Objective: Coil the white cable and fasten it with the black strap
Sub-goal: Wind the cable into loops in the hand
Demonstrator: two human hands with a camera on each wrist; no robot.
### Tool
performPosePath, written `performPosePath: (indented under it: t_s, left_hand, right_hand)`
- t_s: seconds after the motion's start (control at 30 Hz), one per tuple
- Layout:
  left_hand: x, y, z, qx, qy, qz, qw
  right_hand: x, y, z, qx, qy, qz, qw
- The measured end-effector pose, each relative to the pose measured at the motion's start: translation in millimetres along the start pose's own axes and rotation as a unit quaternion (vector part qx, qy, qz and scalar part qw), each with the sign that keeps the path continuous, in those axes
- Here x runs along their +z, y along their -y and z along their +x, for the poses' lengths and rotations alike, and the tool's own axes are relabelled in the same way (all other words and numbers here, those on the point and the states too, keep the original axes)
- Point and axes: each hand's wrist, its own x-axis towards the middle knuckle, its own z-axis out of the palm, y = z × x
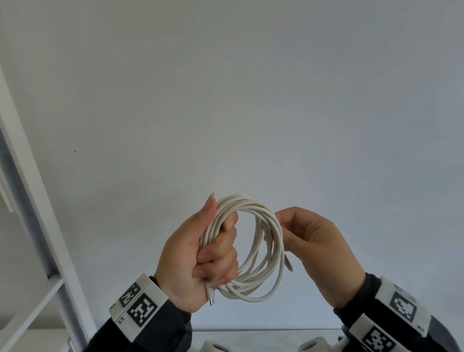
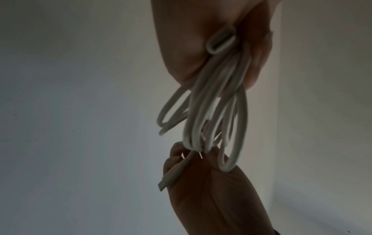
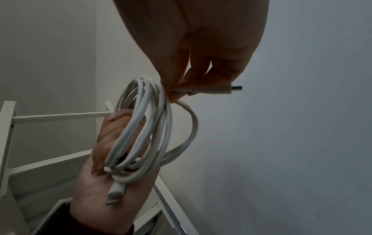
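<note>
Looking down through the head camera, I see the white cable (image 1: 249,249) wound into a round coil and held up in front of the wall, to the right of the white shelf unit (image 1: 24,210). My left hand (image 1: 204,257) has its fingers curled tight round the coil's left side, with one plug end (image 1: 210,297) hanging just below the fist. My right hand (image 1: 312,239) pinches the coil's right side.

From the left wrist camera, the loops (image 2: 211,111) run out of my left hand's grip (image 2: 191,47) down to the right hand (image 2: 211,190), which pinches them; a plug (image 2: 167,182) lies against its fingers.

From the right wrist camera, my right hand (image 3: 197,63) pinches the other plug end (image 3: 213,90) between its fingertips at the coil's (image 3: 145,135) top, while my left hand (image 3: 104,174) grips the bundle, the shelf unit (image 3: 50,117) behind it.
</note>
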Motion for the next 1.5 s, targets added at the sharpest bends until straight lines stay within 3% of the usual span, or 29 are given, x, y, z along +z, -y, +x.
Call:
performPosePath:
  t_s: [0.43, 0.67, 0.9, 1.13, 1.23, 1.37, 1.5]
  left_hand:
    - [-0.5, -2.3, 3.1, 0.028, -0.011, -0.026, 0.999]
    - [-2.0, 1.5, 3.0, 0.044, -0.011, -0.013, 0.999]
    - [-3.0, 4.3, 2.6, 0.043, -0.003, -0.009, 0.999]
    - [1.5, 6.5, 2.3, 0.027, 0.021, 0.008, 0.999]
    - [2.4, 8.2, 2.4, 0.021, 0.022, 0.009, 0.999]
    - [1.5, 10.1, 3.2, 0.026, 0.033, -0.011, 0.999]
    - [-0.4, 11.6, 3.2, 0.030, 0.026, -0.013, 0.999]
  right_hand:
    - [15.9, -5.2, -12.4, 0.081, -0.012, 0.134, 0.988]
    - [30.3, -1.7, -26.6, 0.156, -0.034, 0.309, 0.937]
    - [32.5, -6.1, -24.4, 0.130, 0.026, 0.227, 0.965]
    - [33.7, -9.4, -24.2, 0.101, -0.014, 0.148, 0.984]
    - [34.2, -12.9, -24.5, 0.107, -0.024, 0.160, 0.981]
    - [36.7, -12.4, -23.5, 0.133, 0.012, 0.253, 0.958]
    - [36.8, -12.0, -22.4, 0.107, -0.019, 0.230, 0.967]
